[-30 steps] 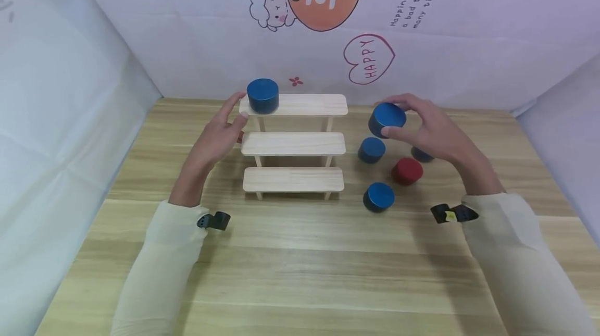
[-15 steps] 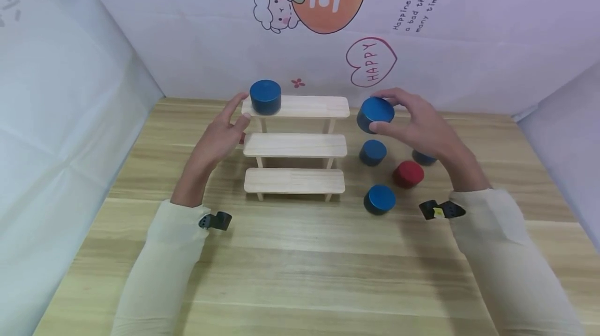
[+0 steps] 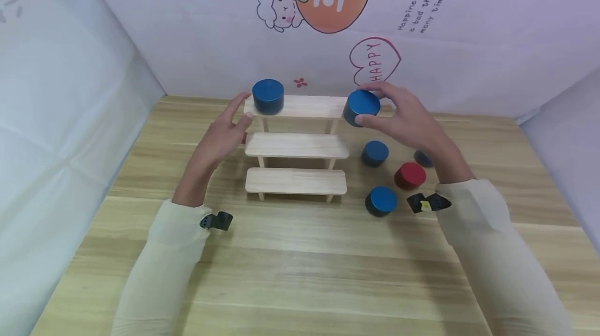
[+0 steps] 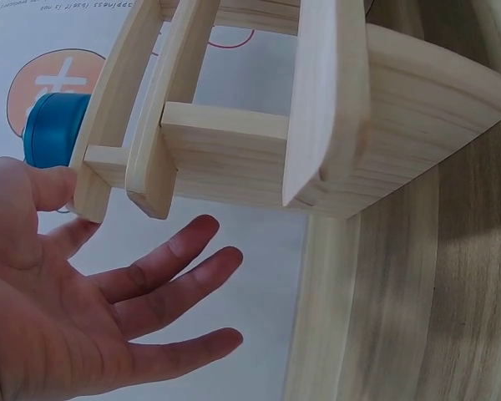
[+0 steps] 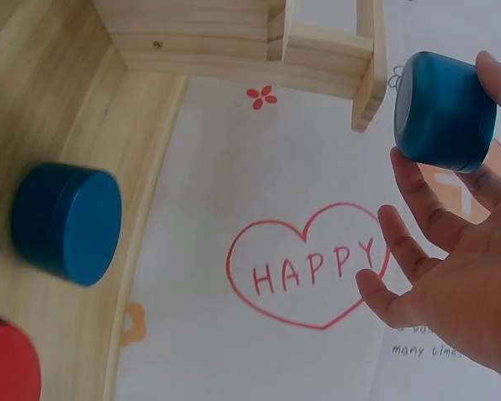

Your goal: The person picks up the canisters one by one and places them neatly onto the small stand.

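A three-tier wooden display stand point(image 3: 296, 144) stands near the back wall, with a blue round tin point(image 3: 269, 97) on its top board at the left end. My left hand point(image 3: 224, 133) pinches that end of the top board between thumb and index finger; its other fingers point(image 4: 184, 288) spread out straight. My right hand point(image 3: 405, 117) holds another blue tin point(image 3: 360, 109) by its side, thumb in front and fingers behind. In the right wrist view this lidded tin point(image 5: 444, 109) is tilted in the air just beyond the stand's right end.
Right of the stand, two blue tins point(image 3: 375, 153), point(image 3: 381, 201) and a red tin point(image 3: 410, 175) stand on the wooden table point(image 3: 290, 268). A further blue tin point(image 3: 423, 158) is partly hidden by my right wrist. A printed white cloth point(image 3: 197, 39) hangs behind.
My right hand has carried its blue tin left and slightly up, from beside the stand to the right end of the top board. The left hand has kept its place on the stand.
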The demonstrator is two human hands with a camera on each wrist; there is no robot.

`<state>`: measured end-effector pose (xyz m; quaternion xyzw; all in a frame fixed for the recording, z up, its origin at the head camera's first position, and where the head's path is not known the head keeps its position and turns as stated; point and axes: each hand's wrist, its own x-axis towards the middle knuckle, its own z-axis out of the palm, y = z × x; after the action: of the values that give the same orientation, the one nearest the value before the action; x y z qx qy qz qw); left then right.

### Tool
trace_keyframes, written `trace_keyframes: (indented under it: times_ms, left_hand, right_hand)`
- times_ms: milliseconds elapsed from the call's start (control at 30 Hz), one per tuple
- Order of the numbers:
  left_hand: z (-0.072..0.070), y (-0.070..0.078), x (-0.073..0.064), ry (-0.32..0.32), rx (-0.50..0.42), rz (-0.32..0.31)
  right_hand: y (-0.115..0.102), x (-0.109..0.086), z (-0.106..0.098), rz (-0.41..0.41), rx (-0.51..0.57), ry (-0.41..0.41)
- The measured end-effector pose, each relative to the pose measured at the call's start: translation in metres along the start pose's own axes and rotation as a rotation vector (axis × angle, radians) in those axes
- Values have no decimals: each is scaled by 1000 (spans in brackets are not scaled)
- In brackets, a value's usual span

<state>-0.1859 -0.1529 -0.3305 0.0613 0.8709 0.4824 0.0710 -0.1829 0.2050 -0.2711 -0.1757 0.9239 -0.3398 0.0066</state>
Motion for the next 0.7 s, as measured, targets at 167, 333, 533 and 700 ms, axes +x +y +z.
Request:
trace_keyframes:
  times_ms: [167, 333, 533, 700]
  left_hand:
    - [0, 3, 0, 5, -9, 3]
    - [1, 3, -2, 6, -11, -3]
    - [0, 2, -2, 12, -30, 1]
    - [-1, 0, -1, 9, -25, 1]
  right_hand:
    - [-8, 9, 2, -9, -3, -7]
    - [-15, 14, 6, 1, 26, -15]
    - [-25, 23, 13, 13, 44, -15]
    - [-28, 31, 17, 34, 31, -21]
